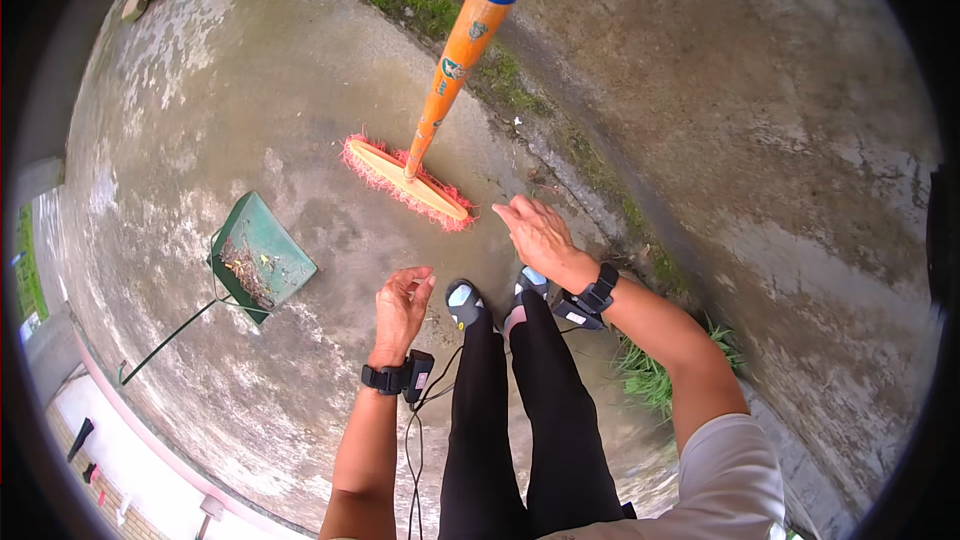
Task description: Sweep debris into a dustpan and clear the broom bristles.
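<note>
A broom (pixel 440 100) with an orange and blue handle and pink-red bristles stands on the concrete ahead of me. Its handle rises out of view at the top, and neither hand touches it. My left hand (pixel 402 305) hangs in front of my left foot, fingers loosely bent, thumb apart, nothing visible in it. Farther forward, my right hand (pixel 543 237) reaches toward the mossy edge, right of the bristles. Its fingertips are drawn together; whether anything is between them cannot be made out. To the left lies a green dustpan (pixel 285 245) with dry leaves and debris in it.
The dustpan's thin handle (pixel 170 340) extends toward the lower left. A mossy strip (pixel 520 95) runs along the base of a concrete surface (pixel 720 100) on the right. Grass (pixel 655 370) grows beside my right leg. Cables (pixel 412 450) hang near my left leg.
</note>
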Demonstrator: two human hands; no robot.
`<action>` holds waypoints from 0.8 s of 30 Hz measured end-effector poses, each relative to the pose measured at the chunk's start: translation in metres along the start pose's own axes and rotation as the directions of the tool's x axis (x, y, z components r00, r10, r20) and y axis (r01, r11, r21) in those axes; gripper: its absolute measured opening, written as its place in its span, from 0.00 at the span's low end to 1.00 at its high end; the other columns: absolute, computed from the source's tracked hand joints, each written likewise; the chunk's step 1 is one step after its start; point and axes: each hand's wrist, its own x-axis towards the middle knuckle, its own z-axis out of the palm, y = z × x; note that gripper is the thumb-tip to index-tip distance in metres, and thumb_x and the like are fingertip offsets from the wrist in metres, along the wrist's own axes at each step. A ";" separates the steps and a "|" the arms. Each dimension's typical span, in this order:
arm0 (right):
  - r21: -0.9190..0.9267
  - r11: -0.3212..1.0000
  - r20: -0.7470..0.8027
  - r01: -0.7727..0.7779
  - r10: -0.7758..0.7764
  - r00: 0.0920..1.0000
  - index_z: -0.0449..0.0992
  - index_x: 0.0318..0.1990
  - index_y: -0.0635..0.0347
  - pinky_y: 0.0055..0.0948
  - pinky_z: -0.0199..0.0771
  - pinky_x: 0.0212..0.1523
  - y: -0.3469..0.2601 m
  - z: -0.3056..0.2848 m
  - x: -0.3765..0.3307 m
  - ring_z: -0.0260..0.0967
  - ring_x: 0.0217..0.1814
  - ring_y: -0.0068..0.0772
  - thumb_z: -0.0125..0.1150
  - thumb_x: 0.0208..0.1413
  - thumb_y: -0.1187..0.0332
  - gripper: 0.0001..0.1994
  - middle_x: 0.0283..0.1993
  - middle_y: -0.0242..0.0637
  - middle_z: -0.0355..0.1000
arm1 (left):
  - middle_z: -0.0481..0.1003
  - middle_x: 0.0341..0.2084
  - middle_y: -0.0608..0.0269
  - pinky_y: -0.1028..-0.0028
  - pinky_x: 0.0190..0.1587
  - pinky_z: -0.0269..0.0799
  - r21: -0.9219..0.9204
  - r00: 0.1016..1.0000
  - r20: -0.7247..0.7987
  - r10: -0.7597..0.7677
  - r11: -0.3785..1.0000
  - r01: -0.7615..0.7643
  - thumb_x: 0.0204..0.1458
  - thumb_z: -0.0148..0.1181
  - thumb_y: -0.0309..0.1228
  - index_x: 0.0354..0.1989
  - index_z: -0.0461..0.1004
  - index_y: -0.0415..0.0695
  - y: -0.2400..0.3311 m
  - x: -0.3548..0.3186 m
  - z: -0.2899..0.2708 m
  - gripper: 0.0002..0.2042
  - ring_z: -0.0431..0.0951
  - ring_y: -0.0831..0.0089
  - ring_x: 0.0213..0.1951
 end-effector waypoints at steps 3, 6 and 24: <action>-0.091 0.977 -0.116 0.195 -0.205 0.972 0.65 0.28 0.59 0.29 0.58 0.31 -0.064 -0.079 0.020 0.58 0.33 0.32 0.46 0.39 0.75 0.06 0.27 0.34 0.58 | 0.70 0.24 0.57 0.76 0.24 0.64 0.005 0.997 -0.079 0.001 1.000 0.000 0.40 0.54 0.28 0.29 0.71 0.40 0.035 -0.032 -0.047 0.07 0.70 0.71 0.22; -0.161 0.954 -0.024 0.254 -0.261 0.965 0.67 0.37 0.61 0.29 0.57 0.35 -0.120 -0.154 0.042 0.57 0.35 0.33 0.50 0.38 0.74 0.14 0.31 0.34 0.60 | 0.68 0.18 0.62 0.80 0.24 0.63 0.055 0.970 -0.229 0.083 0.996 -0.072 0.41 0.55 0.30 0.29 0.71 0.39 0.061 -0.065 -0.100 0.08 0.66 0.79 0.20; -0.853 0.426 0.443 0.301 0.284 0.851 0.73 0.26 0.54 0.39 0.61 0.26 -0.195 -0.281 0.115 0.67 0.23 0.34 0.48 0.44 0.69 0.06 0.22 0.30 0.69 | 0.69 0.22 0.51 0.72 0.29 0.64 0.194 0.746 -0.663 -0.055 0.951 0.242 0.43 0.51 0.34 0.26 0.71 0.36 0.067 -0.247 -0.392 0.11 0.70 0.62 0.25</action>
